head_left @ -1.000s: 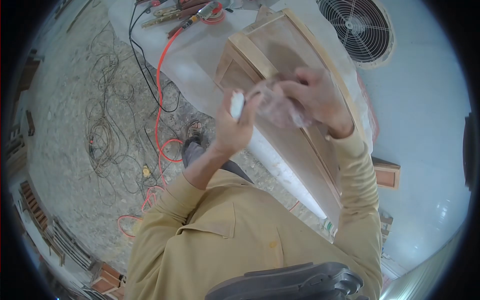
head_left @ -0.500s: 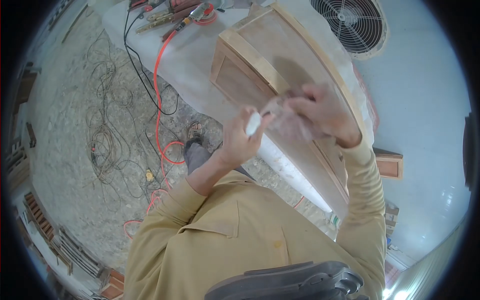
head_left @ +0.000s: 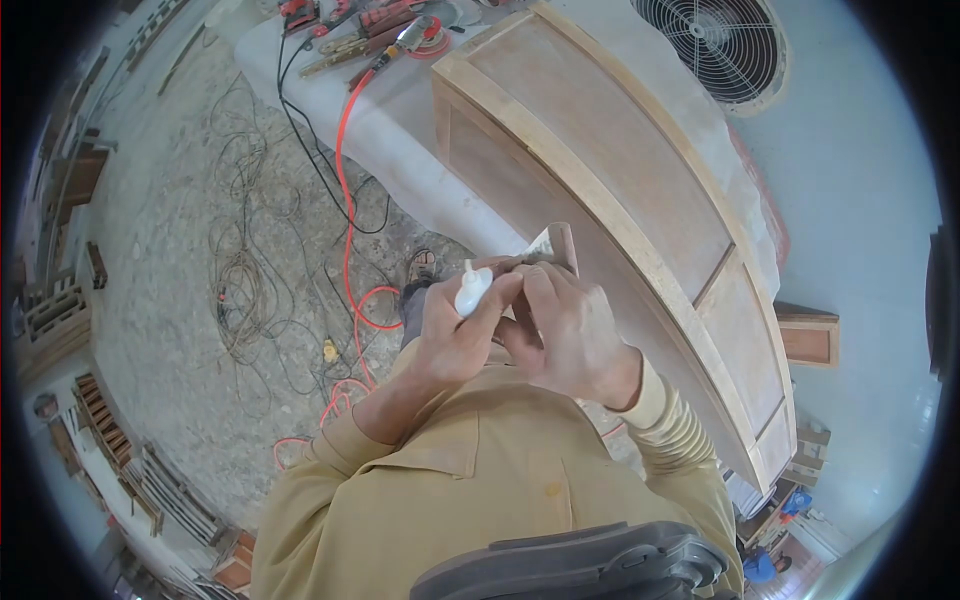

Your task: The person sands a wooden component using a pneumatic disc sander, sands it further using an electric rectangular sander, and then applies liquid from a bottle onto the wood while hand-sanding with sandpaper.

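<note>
Head view: two bare hands meet near the centre of the frame, in front of a tan shirt point(head_left: 510, 430).
Left hand point(head_left: 450, 335): curled round a white bottle point(head_left: 472, 292), just left of centre; the narrow tip points toward the top of the frame, while fingers hide part of the bottle's body.
Right hand point(head_left: 580, 330): fingers bent and drawn in close against the left fingertips; what lies beneath them (if anything) I cannot tell.
Folded sheet point(head_left: 552, 245): stands up just above the fingers at centre, its lower edge covered; which hand grips it is unclear.
Wooden panelled piece point(head_left: 650, 190): curves from upper centre to lower right over a white cover point(head_left: 375, 140), its underside out of sight.
Orange hose point(head_left: 346, 170): drops from a tool point(head_left: 412, 35) at upper centre; its lowest loop (lower left) reaches the left sleeve point(head_left: 330, 475).
Fan point(head_left: 710, 45): upper right, its top cut off.
Blue shape point(head_left: 763, 567): lower right, too small to name.
</note>
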The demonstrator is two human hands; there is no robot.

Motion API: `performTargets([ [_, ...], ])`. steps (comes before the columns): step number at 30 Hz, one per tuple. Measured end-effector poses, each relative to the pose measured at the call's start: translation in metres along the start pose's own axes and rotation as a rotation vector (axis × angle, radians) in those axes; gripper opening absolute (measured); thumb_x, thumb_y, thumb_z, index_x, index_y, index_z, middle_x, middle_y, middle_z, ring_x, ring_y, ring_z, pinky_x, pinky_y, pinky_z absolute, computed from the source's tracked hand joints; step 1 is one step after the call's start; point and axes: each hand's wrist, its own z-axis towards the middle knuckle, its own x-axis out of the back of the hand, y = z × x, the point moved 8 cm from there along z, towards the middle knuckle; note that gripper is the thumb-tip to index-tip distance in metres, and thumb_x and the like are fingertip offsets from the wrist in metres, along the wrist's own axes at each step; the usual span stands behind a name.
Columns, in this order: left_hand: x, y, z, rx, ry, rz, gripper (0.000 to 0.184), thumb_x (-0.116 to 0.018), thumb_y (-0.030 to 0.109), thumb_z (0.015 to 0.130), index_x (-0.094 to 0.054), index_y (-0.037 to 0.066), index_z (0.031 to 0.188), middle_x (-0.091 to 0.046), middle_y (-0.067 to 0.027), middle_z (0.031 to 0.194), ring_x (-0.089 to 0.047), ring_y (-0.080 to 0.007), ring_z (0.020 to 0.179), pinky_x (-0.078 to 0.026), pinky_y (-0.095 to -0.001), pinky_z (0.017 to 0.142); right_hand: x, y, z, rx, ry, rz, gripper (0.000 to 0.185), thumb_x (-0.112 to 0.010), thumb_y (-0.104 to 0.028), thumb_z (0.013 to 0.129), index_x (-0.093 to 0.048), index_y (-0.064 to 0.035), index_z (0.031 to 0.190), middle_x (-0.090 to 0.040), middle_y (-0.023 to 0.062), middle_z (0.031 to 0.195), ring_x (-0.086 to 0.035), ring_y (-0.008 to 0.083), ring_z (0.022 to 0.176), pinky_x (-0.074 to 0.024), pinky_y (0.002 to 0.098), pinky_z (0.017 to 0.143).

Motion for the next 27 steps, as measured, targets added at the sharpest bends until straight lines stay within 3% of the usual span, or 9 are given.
performTargets([
  [3, 0.009, 0.006, -0.002, 0.006, 0.041, 0.135, 0.026, -0.061, 0.016, 0.115, -0.075, -0.006, 0.12, -0.074, -0.0032, 0.097, -0.064, -0.0063, 0.075, -0.051, -0.0233, 0.064, 0.019, -0.007, -0.002, 0.073, 0.122, 0.015, 0.039, -0.086, -0.007, 0.081, -0.065, 0.0015, 0.113, -0.071, 0.0155, 0.101, -0.067, 0.0371, 0.078, -0.0546, 0.0451, 0.066],
  [5, 0.013, 0.006, -0.002, 0.038, 0.08, 0.192, 0.025, -0.062, 0.015, 0.114, -0.075, -0.006, 0.12, -0.072, -0.0026, 0.093, -0.061, -0.0054, 0.071, -0.049, -0.0226, 0.061, 0.053, -0.015, -0.007, 0.017, 0.509, -0.29, 0.038, -0.085, -0.007, 0.081, -0.065, 0.0008, 0.112, -0.066, 0.017, 0.096, -0.066, 0.0366, 0.081, -0.0559, 0.0453, 0.067],
  [9, 0.011, 0.021, 0.007, -0.198, -0.019, 0.289, 0.02, -0.065, 0.011, 0.112, -0.075, -0.005, 0.118, -0.069, -0.0027, 0.082, -0.058, -0.0052, 0.064, -0.044, -0.0255, 0.055, 0.059, 0.007, -0.002, -0.055, 0.549, -0.251, 0.033, -0.083, -0.003, 0.086, -0.067, 0.0, 0.115, -0.071, 0.0176, 0.097, -0.068, 0.034, 0.077, -0.0564, 0.0433, 0.067],
  [11, 0.012, 0.027, 0.011, -0.255, -0.086, 0.362, 0.018, -0.065, 0.009, 0.111, -0.074, -0.005, 0.117, -0.068, -0.0037, 0.08, -0.058, -0.0052, 0.065, -0.044, -0.0259, 0.055, 0.045, 0.036, -0.005, -0.275, 0.449, 0.175, 0.026, -0.08, -0.003, 0.092, -0.068, -0.001, 0.115, -0.074, 0.0179, 0.091, -0.07, 0.0322, 0.075, -0.0582, 0.0401, 0.069],
  [14, 0.015, 0.04, 0.035, -0.154, -0.213, 0.285, 0.012, -0.066, 0.003, 0.109, -0.073, -0.004, 0.116, -0.071, -0.0067, 0.083, -0.062, -0.0111, 0.066, -0.049, -0.0264, 0.059, 0.054, 0.04, 0.01, -0.304, 0.464, 0.19, 0.021, -0.075, -0.003, 0.098, -0.068, -0.0012, 0.118, -0.075, 0.0182, 0.086, -0.072, 0.034, 0.07, -0.0588, 0.0379, 0.066],
  [17, 0.033, 0.105, 0.084, -0.797, -0.114, 0.703, 0.007, -0.071, 0.004, 0.106, -0.072, -0.001, 0.109, -0.075, -0.0087, 0.086, -0.069, -0.0189, 0.071, -0.053, -0.029, 0.064, 0.059, 0.028, 0.03, -0.106, 0.379, -0.145, 0.014, -0.074, -0.009, 0.102, -0.065, 0.0001, 0.107, -0.076, 0.0191, 0.088, -0.074, 0.0355, 0.07, -0.0576, 0.0381, 0.058],
  [20, 0.022, 0.145, 0.154, -1.255, -0.019, 0.836, 0.012, -0.079, 0.01, 0.096, -0.074, 0.009, 0.107, -0.077, -0.0072, 0.09, -0.073, -0.0249, 0.08, -0.057, -0.0389, 0.072, 0.052, 0.027, 0.049, -0.309, 0.095, -0.405, 0.026, -0.075, -0.018, 0.103, -0.058, -0.0019, 0.093, -0.073, 0.0178, 0.082, -0.073, 0.0346, 0.065, -0.0536, 0.0407, 0.05],
  [24, 0.014, 0.122, 0.19, -1.298, 0.065, 0.832, 0.008, -0.079, 0.008, 0.093, -0.076, 0.004, 0.1, -0.076, -0.0105, 0.096, -0.071, -0.0318, 0.084, -0.055, -0.0408, 0.08, 0.043, 0.04, 0.064, -0.148, 0.042, -0.698, 0.037, -0.078, -0.025, 0.1, -0.052, -0.0064, 0.083, -0.065, 0.0142, 0.073, -0.069, 0.0321, 0.06, -0.0506, 0.0423, 0.048],
  [27, 0.015, 0.112, 0.193, -1.333, 0.12, 0.831, 0.013, -0.084, 0.013, 0.09, -0.075, 0.006, 0.098, -0.076, -0.0085, 0.089, -0.071, -0.0344, 0.081, -0.055, -0.0452, 0.083, 0.041, 0.038, 0.068, 0.035, 0.004, -0.835, 0.034, -0.078, -0.024, 0.098, -0.053, -0.0084, 0.081, -0.057, 0.0112, 0.069, -0.064, 0.0308, 0.055, -0.0479, 0.0423, 0.046],
])
